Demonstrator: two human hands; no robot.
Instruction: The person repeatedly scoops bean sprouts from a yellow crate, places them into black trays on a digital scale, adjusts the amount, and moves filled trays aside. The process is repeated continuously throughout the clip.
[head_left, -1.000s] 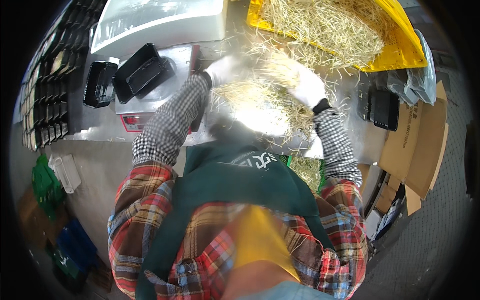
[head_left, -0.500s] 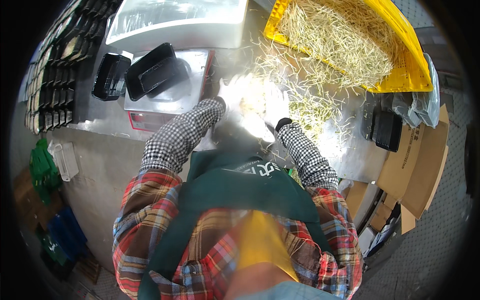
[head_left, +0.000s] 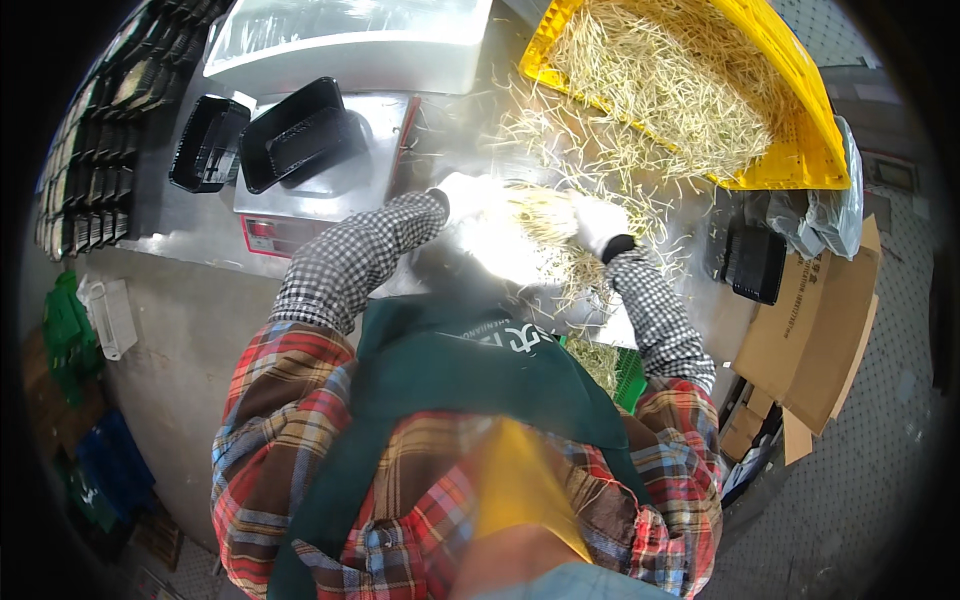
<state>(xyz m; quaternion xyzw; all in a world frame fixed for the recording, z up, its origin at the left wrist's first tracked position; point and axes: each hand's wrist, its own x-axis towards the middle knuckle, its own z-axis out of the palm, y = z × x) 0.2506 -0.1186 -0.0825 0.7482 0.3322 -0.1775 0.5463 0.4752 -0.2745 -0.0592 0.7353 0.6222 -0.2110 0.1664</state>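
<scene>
A bundle of pale, thin bean sprouts (head_left: 543,212) lies between my two hands over the metal table. My right hand (head_left: 600,222), in a white glove, is closed round the bundle's right end. At its left end is my left hand (head_left: 468,198), also gloved in white; glare washes out its fingers, so their grip cannot be made out. Loose sprouts (head_left: 570,268) lie below and beside the bundle. To the left of my left hand, a black plastic tray (head_left: 292,135) rests tilted on a weighing scale (head_left: 375,180).
A yellow crate (head_left: 822,125) full of sprouts stands at the far right, spilling some onto the table. Another black tray (head_left: 208,145) sits left of the scale, near tall tray stacks (head_left: 100,150). A whitish bin (head_left: 350,55) is behind. More black trays (head_left: 755,262) and an open carton (head_left: 810,330) are right.
My right hand has moved right and slightly down, away from my left. The sprouts between the hands now show as a sideways bundle. The whole view has shifted a little.
</scene>
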